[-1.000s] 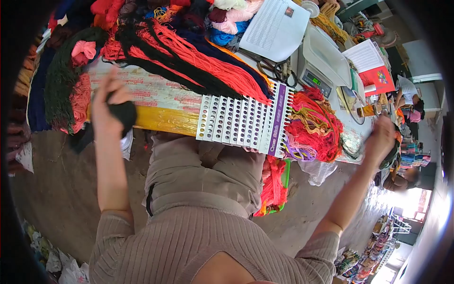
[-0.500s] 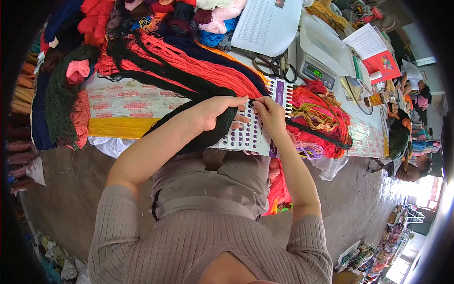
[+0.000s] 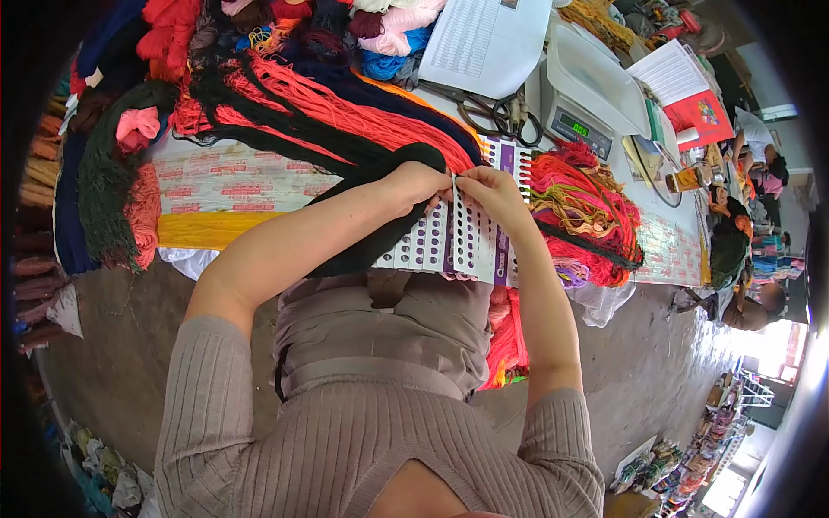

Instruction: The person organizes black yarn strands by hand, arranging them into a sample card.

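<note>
A white perforated thread card [image 3: 471,246] hangs over the table's near edge, with rows of dark holes and purple strips. At its upper part my right hand [image 3: 490,192] pinches the card's edge between thumb and fingers. My left hand [image 3: 420,183] meets it there, fingers closed, with a thick hank of black yarn [image 3: 363,231] passing around and under it; its fingertips are partly hidden. Coral-red yarn [image 3: 363,104] lies just beyond the hands. To the right of the card is a tangled bundle of multicoloured yarn [image 3: 583,211].
Scissors [image 3: 509,119] lie beyond the card, beside a printed sheet [image 3: 475,52]. A digital scale [image 3: 580,128] with a white tray [image 3: 596,78] stands at the back right. More yarn hanks [image 3: 121,190] crowd the left side. Other people are in the right background.
My left hand has drawn its spread fingers in and turned over toward the right fingertips. A perforated strip of the card now stands raised and shifted between the hands.
</note>
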{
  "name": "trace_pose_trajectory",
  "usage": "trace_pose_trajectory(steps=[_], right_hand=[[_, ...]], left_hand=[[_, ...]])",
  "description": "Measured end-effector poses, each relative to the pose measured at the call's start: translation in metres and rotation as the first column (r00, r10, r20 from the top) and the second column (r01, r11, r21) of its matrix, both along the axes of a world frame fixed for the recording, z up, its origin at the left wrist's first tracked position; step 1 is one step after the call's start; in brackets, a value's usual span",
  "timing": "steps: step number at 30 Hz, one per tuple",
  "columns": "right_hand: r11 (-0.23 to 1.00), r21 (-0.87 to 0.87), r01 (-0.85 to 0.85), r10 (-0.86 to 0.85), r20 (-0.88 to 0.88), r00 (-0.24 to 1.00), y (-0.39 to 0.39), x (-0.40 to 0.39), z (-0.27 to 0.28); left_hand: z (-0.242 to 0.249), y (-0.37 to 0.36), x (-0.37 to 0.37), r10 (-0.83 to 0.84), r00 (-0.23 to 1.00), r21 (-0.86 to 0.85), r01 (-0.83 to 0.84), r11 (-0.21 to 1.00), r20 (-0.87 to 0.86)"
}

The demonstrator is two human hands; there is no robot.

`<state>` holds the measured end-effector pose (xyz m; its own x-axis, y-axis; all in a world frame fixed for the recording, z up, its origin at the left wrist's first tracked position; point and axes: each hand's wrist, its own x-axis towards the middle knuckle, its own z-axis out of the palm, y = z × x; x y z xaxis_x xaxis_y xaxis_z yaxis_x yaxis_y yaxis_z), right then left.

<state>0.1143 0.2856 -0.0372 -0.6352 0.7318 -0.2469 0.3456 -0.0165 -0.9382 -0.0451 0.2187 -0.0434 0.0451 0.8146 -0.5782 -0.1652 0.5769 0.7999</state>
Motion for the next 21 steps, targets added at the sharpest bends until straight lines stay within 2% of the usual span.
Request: trace_pose_trajectory(steps=[1,2,3,4,5,6,8,10,11,15,17,19,21], right_hand=[[1.000,-0.012,-0.010,0.011,0.039,0.999,0.001,-0.001,0.003],[0.999,-0.023,-0.023,0.024,0.077,0.997,0.002,-0.002,0.004],[0.992,0.123,0.009,-0.015,0.050,0.999,0.001,-0.002,-0.009],[0.971,0.238,0.002,-0.037,0.143,0.989,-0.002,-0.001,-0.014],[0.938,0.346,-0.013,-0.072,0.231,0.970,-0.006,-0.001,-0.016],[0.923,0.384,-0.007,-0.096,0.249,0.964,-0.008,-0.001,-0.018],[0.909,0.416,0.004,-0.120,0.252,0.960,-0.011,-0.001,-0.012],[0.883,0.468,-0.022,-0.127,0.285,0.950,-0.015,-0.004,-0.010],[0.885,0.465,-0.011,-0.132,0.275,0.952,-0.016,-0.006,-0.010],[0.874,0.485,-0.019,-0.153,0.313,0.937,-0.019,-0.004,-0.005],[0.857,0.514,-0.027,-0.162,0.319,0.934,-0.022,-0.006,-0.003],[0.836,0.548,-0.025,-0.181,0.318,0.931,-0.023,-0.007,-0.007],[0.815,0.579,-0.024,-0.200,0.320,0.926,-0.025,-0.008,-0.007]], left_hand=[[0.003,0.000,0.001,-0.005,0.997,-0.003,0.004,1.000,-0.074],[-0.002,-0.001,-0.001,-0.003,0.997,-0.002,0.003,1.000,-0.076],[-0.009,-0.003,-0.006,-0.128,0.963,0.062,0.147,0.987,-0.238],[-0.015,-0.005,-0.011,-0.233,0.887,0.102,0.295,0.950,-0.400],[-0.012,-0.013,-0.015,-0.185,0.826,0.154,0.310,0.938,-0.533],[-0.013,-0.018,-0.020,-0.197,0.821,0.149,0.321,0.935,-0.535],[-0.011,-0.023,-0.031,0.000,0.899,0.257,0.126,0.958,-0.438],[-0.009,-0.024,-0.032,0.063,0.986,0.231,-0.026,0.973,-0.154],[-0.006,-0.022,-0.033,0.049,0.989,0.153,-0.028,0.988,-0.137],[-0.004,-0.015,-0.028,0.031,0.993,0.064,-0.024,0.998,-0.110],[-0.008,-0.017,-0.025,-0.014,0.962,0.151,0.056,0.987,-0.272],[-0.007,-0.015,-0.027,-0.054,0.939,0.096,0.092,0.991,-0.340],[-0.002,-0.016,-0.034,0.097,0.995,0.191,-0.097,0.977,0.012]])
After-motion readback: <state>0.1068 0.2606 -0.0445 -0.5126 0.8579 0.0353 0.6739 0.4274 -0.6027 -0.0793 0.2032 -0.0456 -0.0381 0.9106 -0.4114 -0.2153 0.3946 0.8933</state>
